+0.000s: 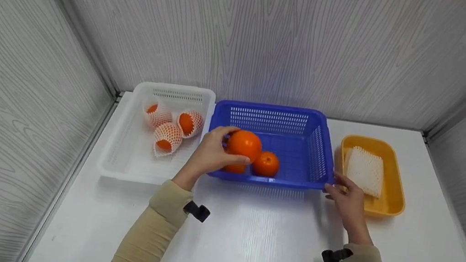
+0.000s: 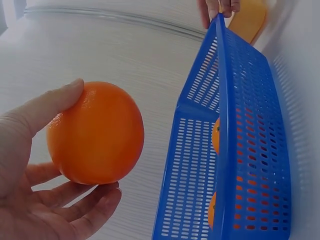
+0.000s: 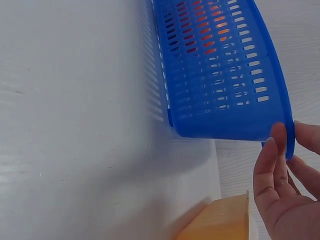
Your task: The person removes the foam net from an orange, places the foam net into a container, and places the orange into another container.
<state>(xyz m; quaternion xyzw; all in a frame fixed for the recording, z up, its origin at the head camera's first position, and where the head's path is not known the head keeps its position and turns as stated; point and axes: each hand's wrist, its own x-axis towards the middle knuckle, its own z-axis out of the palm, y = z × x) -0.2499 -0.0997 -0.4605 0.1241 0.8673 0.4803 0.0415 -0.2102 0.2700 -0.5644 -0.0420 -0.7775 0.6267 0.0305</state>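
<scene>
My left hand (image 1: pixel 212 152) grips an orange (image 1: pixel 244 145) between thumb and fingers, above the left part of a blue basket (image 1: pixel 297 161). In the left wrist view the held orange (image 2: pixel 100 132) is clear of the basket's rim (image 2: pixel 226 100). Two more oranges lie in the basket: one (image 1: pixel 266 163) in plain sight, the other (image 1: pixel 234 168) partly hidden under the left hand and the held fruit. At the basket's near right corner my right hand (image 1: pixel 347 203) pinches the rim; the right wrist view shows thumb and fingers on either side of it (image 3: pixel 287 115).
Left of the blue basket stands a white basket (image 1: pixel 119 151) holding three oranges (image 1: pixel 167 138) in white foam nets. A yellow tray (image 1: pixel 392 192) with a stack of white foam nets (image 1: pixel 365 171) is on the right. Wood-grain panels (image 1: pixel 274 40) enclose the white table (image 1: pixel 254 236).
</scene>
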